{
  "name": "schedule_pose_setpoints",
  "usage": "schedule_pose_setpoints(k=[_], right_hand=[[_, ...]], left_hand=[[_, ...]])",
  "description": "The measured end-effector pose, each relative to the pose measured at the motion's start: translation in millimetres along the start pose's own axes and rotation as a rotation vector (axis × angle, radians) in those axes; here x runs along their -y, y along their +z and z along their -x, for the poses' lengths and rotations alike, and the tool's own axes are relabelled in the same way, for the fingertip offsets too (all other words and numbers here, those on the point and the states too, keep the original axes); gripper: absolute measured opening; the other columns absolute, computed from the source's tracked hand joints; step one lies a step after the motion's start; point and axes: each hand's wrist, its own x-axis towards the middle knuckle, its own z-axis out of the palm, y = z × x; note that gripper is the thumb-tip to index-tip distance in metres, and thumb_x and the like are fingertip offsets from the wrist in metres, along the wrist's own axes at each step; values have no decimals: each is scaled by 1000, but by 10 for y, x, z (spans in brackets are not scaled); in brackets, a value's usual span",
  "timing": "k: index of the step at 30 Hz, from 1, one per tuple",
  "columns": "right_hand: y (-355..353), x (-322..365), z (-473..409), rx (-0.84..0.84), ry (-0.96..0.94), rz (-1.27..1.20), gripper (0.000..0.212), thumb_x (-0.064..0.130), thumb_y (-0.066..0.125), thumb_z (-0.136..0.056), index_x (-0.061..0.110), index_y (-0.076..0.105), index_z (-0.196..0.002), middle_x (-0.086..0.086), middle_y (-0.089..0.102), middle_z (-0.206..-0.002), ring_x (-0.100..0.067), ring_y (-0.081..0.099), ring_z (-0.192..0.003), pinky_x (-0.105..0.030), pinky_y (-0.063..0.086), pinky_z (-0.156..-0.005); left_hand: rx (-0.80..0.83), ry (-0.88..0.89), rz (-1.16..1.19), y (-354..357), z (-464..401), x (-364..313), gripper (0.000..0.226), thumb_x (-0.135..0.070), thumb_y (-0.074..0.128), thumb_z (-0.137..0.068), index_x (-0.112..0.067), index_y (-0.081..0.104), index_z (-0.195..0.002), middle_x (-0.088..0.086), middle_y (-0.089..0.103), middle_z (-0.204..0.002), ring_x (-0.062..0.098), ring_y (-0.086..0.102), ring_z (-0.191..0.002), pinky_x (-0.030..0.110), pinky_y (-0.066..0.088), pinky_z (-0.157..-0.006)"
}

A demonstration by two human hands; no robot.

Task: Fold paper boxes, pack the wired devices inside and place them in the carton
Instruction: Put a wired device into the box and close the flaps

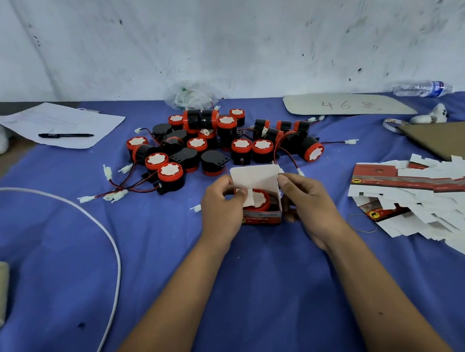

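A small red-and-white paper box point(261, 217) stands on the blue cloth at the centre, its white lid flap point(254, 176) raised at the back. Inside it lies a red-and-black wired device point(261, 200), white face up. My left hand point(223, 203) grips the box's left side, thumb pressing a small side flap over the device. My right hand point(305, 202) holds the right side and the lid's right corner. Behind the box lies a pile of several loose wired devices point(214, 143) with red-black wires and white plugs. A heap of flat unfolded boxes point(428, 194) lies to the right.
A brown cardboard sheet point(456, 137) lies at the far right, with a tape roll point(391, 124) and water bottle point(421, 87) near it. Paper and a black pen point(65, 135) rest at left. A white cable point(101, 228) curves across the cloth. A rubber band point(361, 223) lies right of my hand.
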Motion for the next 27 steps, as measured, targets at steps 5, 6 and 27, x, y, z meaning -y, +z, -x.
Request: schedule_pose_setpoints(k=[5,6,27], right_hand=[[7,-31,-4,-24,-14,17,18,28,59,-102,26,77,-100,-16,64,-82,-21,53,-65,-35,42,-57],[2,-39,2,-11,-25,4,17,28,60,-102,27,77,-102,-13,64,-80,-20,51,-64,-33,41,-55],[-2,-135,25,76,-128,129,25,-3,62,-94,18,73,-101,-25,70,-101,-34,50,-68,-27,43,-55]], left_hand=[[-66,44,-17,28,9,8,32,-7,67,-95,-39,70,-98,-14,74,-101,8,69,-100,40,61,-87],[-75,38,-8,31,7,10,29,-7,67,-95,-35,71,-103,-13,74,-103,10,69,-102,41,61,-89],[191,220,11,-169,49,39,44,14,49,-92,-26,39,-106,0,73,-115,22,69,-109,38,62,-71]])
